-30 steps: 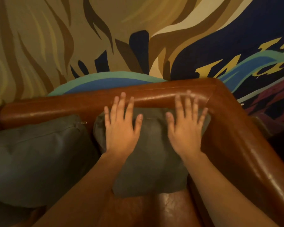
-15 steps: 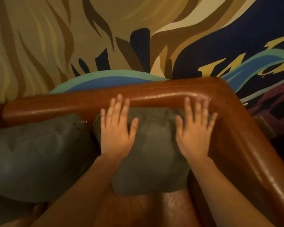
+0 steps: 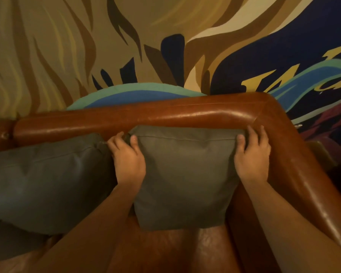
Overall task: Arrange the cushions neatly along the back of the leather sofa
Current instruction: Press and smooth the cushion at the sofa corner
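Grey cushion stands upright between my hands, left hand pinching its ten o'clock corner, right hand its two o'clock corner, sofa back at twelve.

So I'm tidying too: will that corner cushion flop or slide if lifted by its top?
Probably soft: the cushion dents where the left hand and right hand grip its corners. Likely light. It may slide on the glossy sofa.

A big painted wall fills the back of the room. It has wavy tan and brown stripes, a dark blue part with yellow letters (too cut off to read), and teal and blue bands. The light is dim and warm.
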